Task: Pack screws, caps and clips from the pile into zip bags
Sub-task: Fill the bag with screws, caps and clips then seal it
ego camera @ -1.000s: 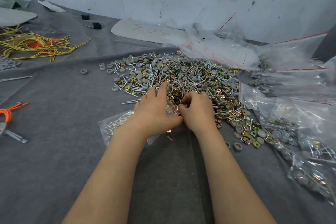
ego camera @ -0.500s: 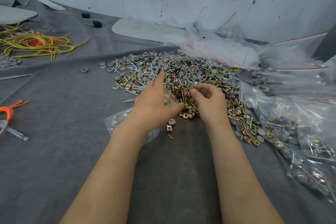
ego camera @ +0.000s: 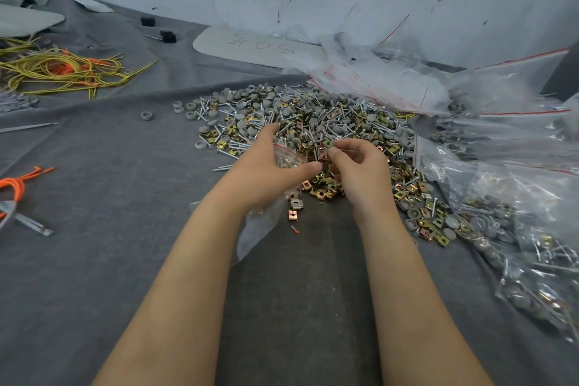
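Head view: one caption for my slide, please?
Left hand holds a zip bag while right hand pinches clips above the pile.

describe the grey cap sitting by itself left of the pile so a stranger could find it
Start at the pile of mixed hardware in the middle of the grey cloth. Move past its left edge. The lone grey cap lies on bare cloth, hollow side up, touching nothing, unlike the caps bunched at the pile's edge.

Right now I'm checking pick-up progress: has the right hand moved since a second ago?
Yes. The right hand has risen off the pile's near edge, farther from the orange piece on the cloth, and pinches clips beside the bag.
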Demonstrator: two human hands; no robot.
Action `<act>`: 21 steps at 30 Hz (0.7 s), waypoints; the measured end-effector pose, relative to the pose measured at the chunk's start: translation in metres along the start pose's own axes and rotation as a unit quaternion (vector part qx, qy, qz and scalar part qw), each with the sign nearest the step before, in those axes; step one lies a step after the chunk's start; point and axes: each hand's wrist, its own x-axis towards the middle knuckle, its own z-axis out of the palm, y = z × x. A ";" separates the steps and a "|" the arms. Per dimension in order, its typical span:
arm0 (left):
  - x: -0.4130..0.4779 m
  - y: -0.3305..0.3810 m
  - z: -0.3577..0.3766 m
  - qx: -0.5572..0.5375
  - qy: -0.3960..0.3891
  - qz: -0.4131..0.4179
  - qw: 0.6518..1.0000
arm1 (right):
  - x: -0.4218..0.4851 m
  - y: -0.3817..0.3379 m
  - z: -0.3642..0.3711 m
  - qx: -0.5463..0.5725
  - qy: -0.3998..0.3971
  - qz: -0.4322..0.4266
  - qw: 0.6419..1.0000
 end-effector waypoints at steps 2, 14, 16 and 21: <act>0.001 -0.001 0.000 0.006 -0.001 0.001 1.000 | -0.001 0.000 0.000 0.006 0.005 0.000 1.000; 0.001 0.002 0.010 0.165 -0.020 0.060 0.984 | -0.005 -0.007 -0.007 0.038 -0.146 -0.033 0.988; 0.000 0.001 0.010 0.177 -0.021 0.056 0.982 | 0.000 -0.004 -0.016 -0.057 -0.054 -0.051 0.996; 0.000 0.000 0.009 0.185 -0.021 0.050 0.981 | -0.002 -0.003 -0.022 -0.320 -0.137 -0.023 0.937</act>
